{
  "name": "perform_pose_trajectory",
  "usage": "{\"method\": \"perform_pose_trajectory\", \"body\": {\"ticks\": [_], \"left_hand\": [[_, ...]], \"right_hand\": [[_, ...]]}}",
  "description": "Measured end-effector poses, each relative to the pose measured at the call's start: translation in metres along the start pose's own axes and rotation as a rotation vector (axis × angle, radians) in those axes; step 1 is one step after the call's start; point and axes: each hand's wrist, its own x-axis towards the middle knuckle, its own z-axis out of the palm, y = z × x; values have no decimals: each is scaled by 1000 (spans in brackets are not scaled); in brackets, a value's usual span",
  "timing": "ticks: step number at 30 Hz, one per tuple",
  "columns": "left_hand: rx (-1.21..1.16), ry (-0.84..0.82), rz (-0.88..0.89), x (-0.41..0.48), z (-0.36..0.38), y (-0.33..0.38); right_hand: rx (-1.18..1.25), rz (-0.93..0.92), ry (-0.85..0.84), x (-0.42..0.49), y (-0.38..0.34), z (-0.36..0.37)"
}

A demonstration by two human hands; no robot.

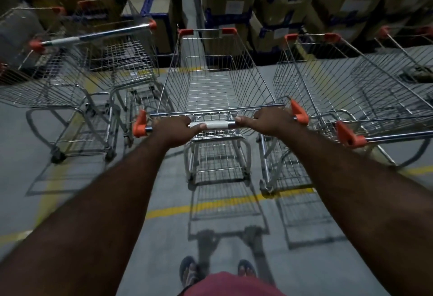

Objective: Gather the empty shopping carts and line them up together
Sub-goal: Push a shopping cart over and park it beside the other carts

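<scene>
1. The left hand [174,129] and right hand [271,122] are both curled tight round the handle bar [215,125] of the middle shopping cart [218,80].
2. It stands between the right cart [351,89], which is just beside it, and the left carts [70,73].
3. Ahead: stacked cardboard boxes [234,2].

Left hand [172,127] and right hand [269,121] gripping the handle [215,125] of the middle cart [218,80]; empty carts left [77,66] and right [356,89], stacked boxes [293,2] beyond, yellow-lined floor [164,225]

Shiny metal wire cart [218,80], orange plastic corners [139,124], matt concrete floor [164,188].
</scene>
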Motion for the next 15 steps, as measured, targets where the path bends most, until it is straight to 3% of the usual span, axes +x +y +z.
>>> {"method": "perform_pose_trajectory", "body": {"ticks": [15], "left_hand": [[0, 22, 4, -62, 24, 14]], "right_hand": [[15, -24, 23, -59, 4, 25]]}}
